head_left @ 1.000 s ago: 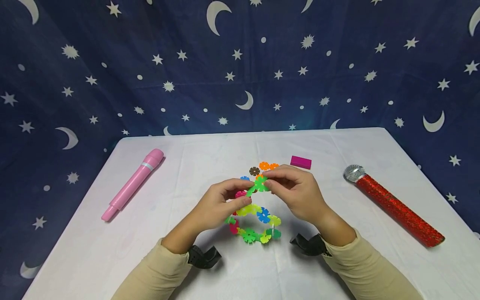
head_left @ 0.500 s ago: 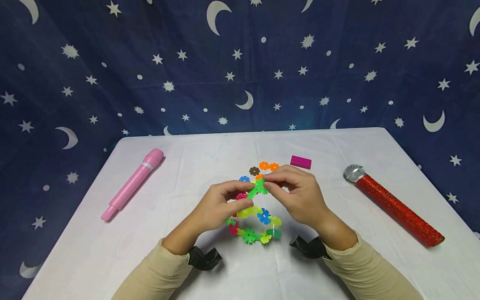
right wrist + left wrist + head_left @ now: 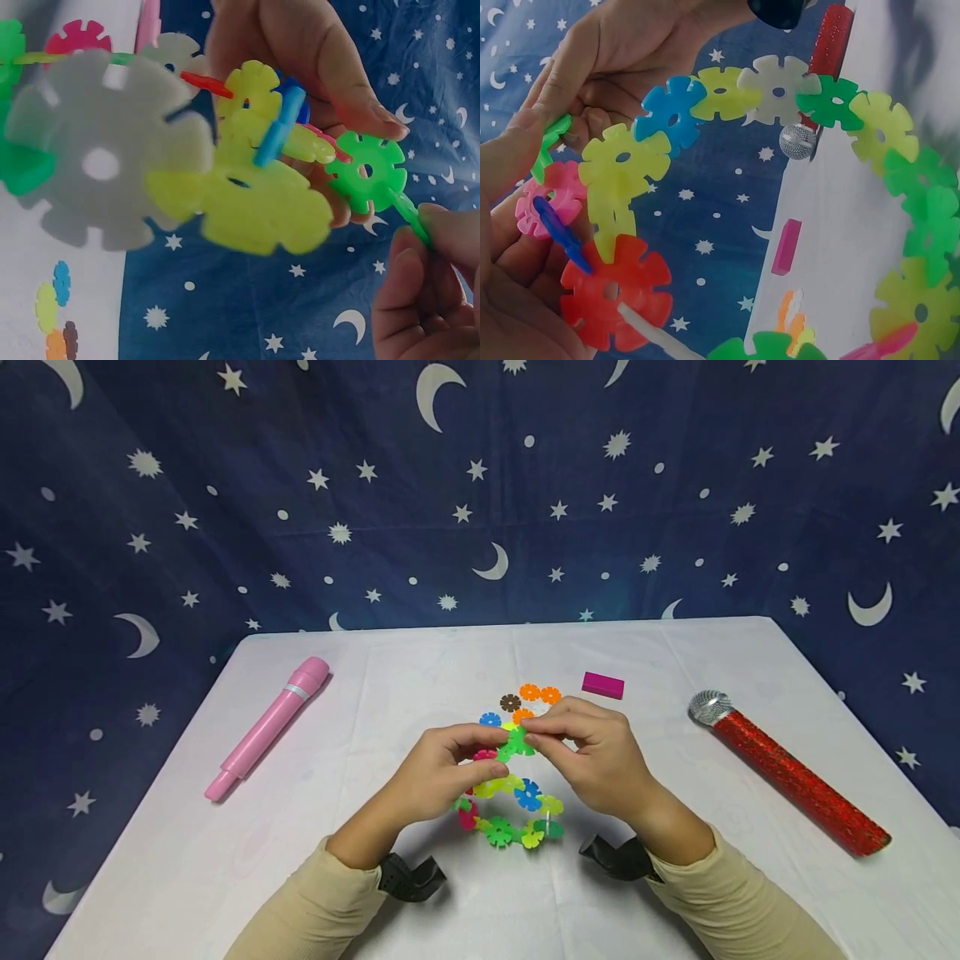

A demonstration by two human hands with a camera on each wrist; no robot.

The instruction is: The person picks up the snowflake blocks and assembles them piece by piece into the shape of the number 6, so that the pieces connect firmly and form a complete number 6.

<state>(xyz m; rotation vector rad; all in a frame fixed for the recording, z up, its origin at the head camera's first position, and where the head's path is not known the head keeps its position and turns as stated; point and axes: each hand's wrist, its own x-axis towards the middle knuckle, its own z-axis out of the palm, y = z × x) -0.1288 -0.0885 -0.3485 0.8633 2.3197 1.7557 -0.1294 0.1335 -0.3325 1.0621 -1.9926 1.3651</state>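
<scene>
A looped chain of notched plastic interlocking discs [image 3: 498,832] in several colours hangs below and between the hands. My left hand [image 3: 442,768] holds its upper end, with thumb and fingers about a green disc [image 3: 367,172] and a pink disc [image 3: 551,199]. Between thumb and fingertips, my right hand [image 3: 592,747] pinches a second green disc [image 3: 410,217], seen edge-on in the right wrist view. It meets the rim of the first green disc at an angle. A red disc [image 3: 616,292], a blue one [image 3: 671,112] and a whitish one [image 3: 101,161] show within the chain.
Loose discs lie behind the hands, among them an orange disc [image 3: 529,692], a brown disc [image 3: 510,702] and a blue disc [image 3: 490,719]. A magenta block [image 3: 603,685] is farther back. A pink microphone [image 3: 270,727] lies left, a red glittery microphone [image 3: 795,777] right.
The right hand has moved slightly left and down with its green disc, closer to the left hand. The left hand has dropped a little, and the chain stays between them.
</scene>
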